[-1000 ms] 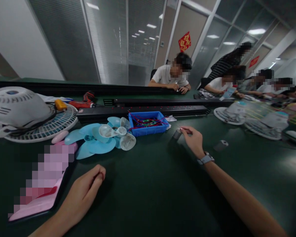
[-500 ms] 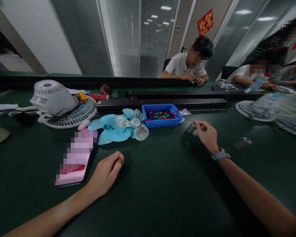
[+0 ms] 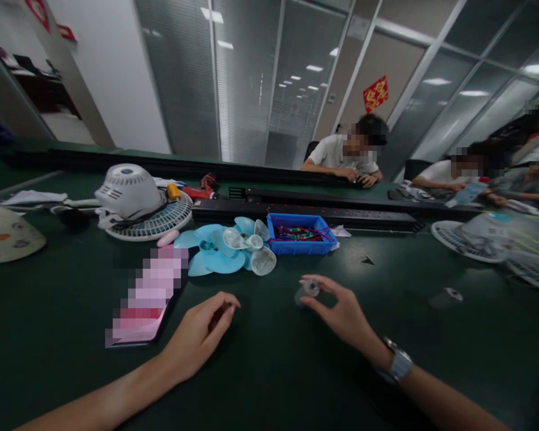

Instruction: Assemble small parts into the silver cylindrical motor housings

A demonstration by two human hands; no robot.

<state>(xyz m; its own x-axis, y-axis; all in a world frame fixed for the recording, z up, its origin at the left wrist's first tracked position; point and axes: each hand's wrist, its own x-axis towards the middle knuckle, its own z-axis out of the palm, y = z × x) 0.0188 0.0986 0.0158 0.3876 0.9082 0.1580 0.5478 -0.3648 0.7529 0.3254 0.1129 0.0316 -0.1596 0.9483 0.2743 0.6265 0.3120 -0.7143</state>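
My right hand (image 3: 341,308) pinches a small cylindrical motor (image 3: 309,290) between thumb and fingers, its round end facing me. The motor is held over the green table, in front of a blue bin (image 3: 302,242). My left hand (image 3: 204,332) is closed, thumb against curled fingers; a small dark bit shows at the fingertips, too small to name. It rests right of a phone (image 3: 150,299) with a pink screen. A second small motor (image 3: 447,297) lies on the table to the right.
Blue and clear fan blades (image 3: 224,245) lie left of the bin, which holds wires and circuit boards. Behind them are a white fan (image 3: 126,194), a red power tool (image 3: 202,188) and long black bars (image 3: 363,218). A person (image 3: 345,152) sits across the table.
My right hand has lifted the motor and brought it left and nearer to me. The left hand has shifted little. The view has tilted up slightly.
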